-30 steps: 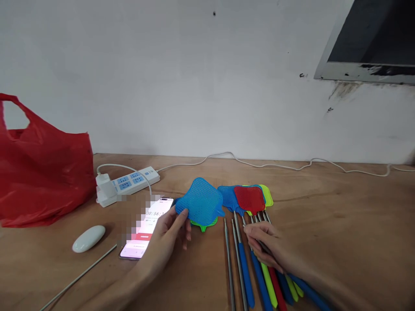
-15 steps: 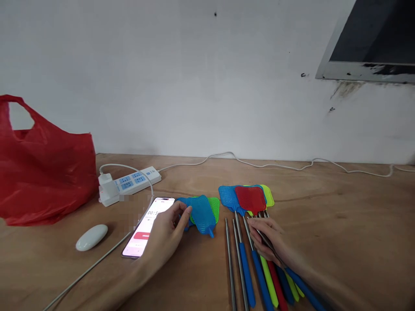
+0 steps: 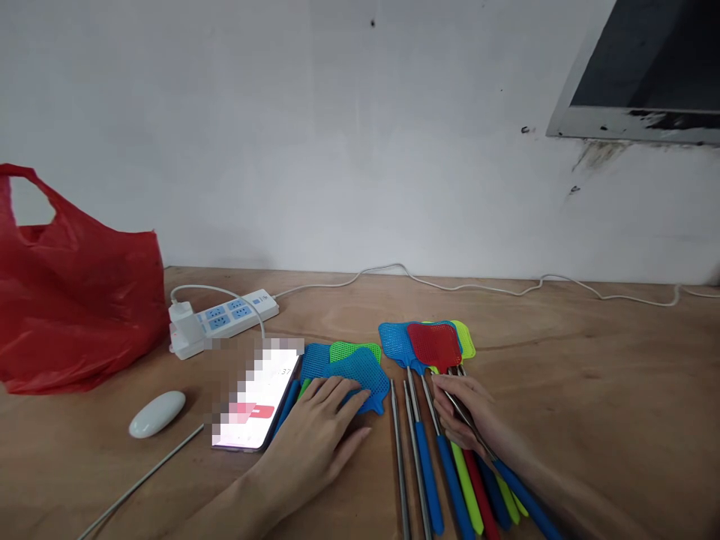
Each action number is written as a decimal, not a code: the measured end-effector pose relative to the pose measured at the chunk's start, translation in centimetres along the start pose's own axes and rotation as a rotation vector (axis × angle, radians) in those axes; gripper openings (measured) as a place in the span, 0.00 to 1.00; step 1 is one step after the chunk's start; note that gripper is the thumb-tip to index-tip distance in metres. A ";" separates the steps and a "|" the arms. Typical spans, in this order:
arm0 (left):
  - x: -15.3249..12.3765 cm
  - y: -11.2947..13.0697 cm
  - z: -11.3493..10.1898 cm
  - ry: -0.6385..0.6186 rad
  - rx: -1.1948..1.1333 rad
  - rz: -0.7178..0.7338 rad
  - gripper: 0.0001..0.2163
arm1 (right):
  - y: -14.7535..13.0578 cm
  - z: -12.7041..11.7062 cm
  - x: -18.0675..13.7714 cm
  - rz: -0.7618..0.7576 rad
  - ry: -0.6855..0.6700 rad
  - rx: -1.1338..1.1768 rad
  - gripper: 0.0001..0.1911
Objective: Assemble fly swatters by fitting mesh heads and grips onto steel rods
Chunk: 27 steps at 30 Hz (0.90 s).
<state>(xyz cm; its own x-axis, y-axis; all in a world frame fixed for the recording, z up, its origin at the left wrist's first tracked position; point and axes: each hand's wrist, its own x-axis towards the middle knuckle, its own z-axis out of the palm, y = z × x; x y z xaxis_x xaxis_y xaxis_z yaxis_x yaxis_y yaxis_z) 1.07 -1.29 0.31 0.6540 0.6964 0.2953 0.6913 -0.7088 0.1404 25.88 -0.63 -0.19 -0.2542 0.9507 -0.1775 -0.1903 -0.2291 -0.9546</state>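
Observation:
My left hand (image 3: 320, 431) lies flat, fingers spread, on a blue swatter head (image 3: 360, 377) that rests on other loose blue and green heads (image 3: 346, 350) on the wooden table (image 3: 590, 390). My right hand (image 3: 466, 412) is closed around a thin metal rod (image 3: 458, 409) among several assembled swatters with red (image 3: 433, 345), blue and yellow-green heads and coloured handles (image 3: 450, 480). Two bare metal rods (image 3: 400, 457) lie between my hands.
A lit phone (image 3: 256, 401) lies left of my left hand. A white power strip (image 3: 222, 319) with cable, a white oval object (image 3: 156, 413), a long thin rod (image 3: 140, 484) and a red plastic bag (image 3: 73, 300) occupy the left. A white wall stands behind the table.
My left hand lowered the raised blue swatter head, turned it over, laid it on the pile and flattened on it. My right hand stayed on the rods, shifting only slightly.

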 end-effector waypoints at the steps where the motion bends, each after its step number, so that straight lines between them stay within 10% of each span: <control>1: 0.0 0.0 0.1 -0.013 0.023 -0.003 0.13 | 0.0 0.0 0.0 -0.002 0.006 0.003 0.27; 27: -0.3 -1.8 0.8 -0.017 0.110 -0.130 0.23 | 0.0 0.3 -0.3 -0.007 0.025 0.045 0.27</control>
<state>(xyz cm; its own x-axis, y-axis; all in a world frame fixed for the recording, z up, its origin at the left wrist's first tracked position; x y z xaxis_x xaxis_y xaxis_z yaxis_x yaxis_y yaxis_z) -0.14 -0.20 -0.75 0.5618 0.7837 0.2649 0.7990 -0.5970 0.0717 25.67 -0.92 -0.04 -0.2290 0.9571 -0.1776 -0.2347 -0.2314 -0.9441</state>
